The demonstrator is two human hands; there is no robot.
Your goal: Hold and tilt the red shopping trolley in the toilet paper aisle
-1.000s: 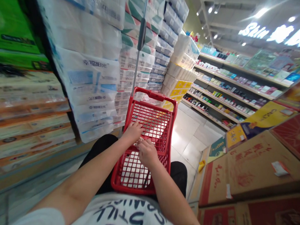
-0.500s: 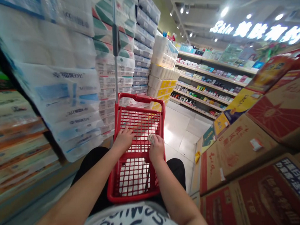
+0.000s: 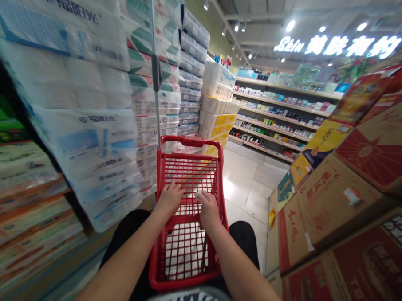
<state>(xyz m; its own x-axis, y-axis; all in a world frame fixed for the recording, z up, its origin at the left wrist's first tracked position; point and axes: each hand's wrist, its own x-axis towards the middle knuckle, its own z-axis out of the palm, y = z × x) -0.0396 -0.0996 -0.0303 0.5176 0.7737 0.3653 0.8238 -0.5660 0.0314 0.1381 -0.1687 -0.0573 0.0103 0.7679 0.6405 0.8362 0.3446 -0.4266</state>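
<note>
A red plastic shopping basket (image 3: 184, 286) with grid walls stands between my knees, its red handle (image 3: 192, 142) at the far end. Over the basket's left part hovers my left hand (image 3: 171, 197), fingers loosely spread and no object visible in it. My right hand (image 3: 208, 209) is over the basket's right part, close to the left one, with its fingers stretched forward; I see nothing in it. Whether either hand touches the grid is unclear. A thin metal rod with a dark grip (image 3: 157, 73) rises from the basket's far left corner.
Stacked wrapped paper rolls (image 3: 90, 88) and packs (image 3: 193, 66) wall the left side. Cardboard cartons (image 3: 328, 209) line the right. Between them runs a tiled floor (image 3: 242, 188) toward shelves (image 3: 272, 113) of small goods.
The crumpled whitish thing in my right hand no longer shows, and those fingers have straightened. My left hand stays over the basket. The view has tilted slightly upward.
</note>
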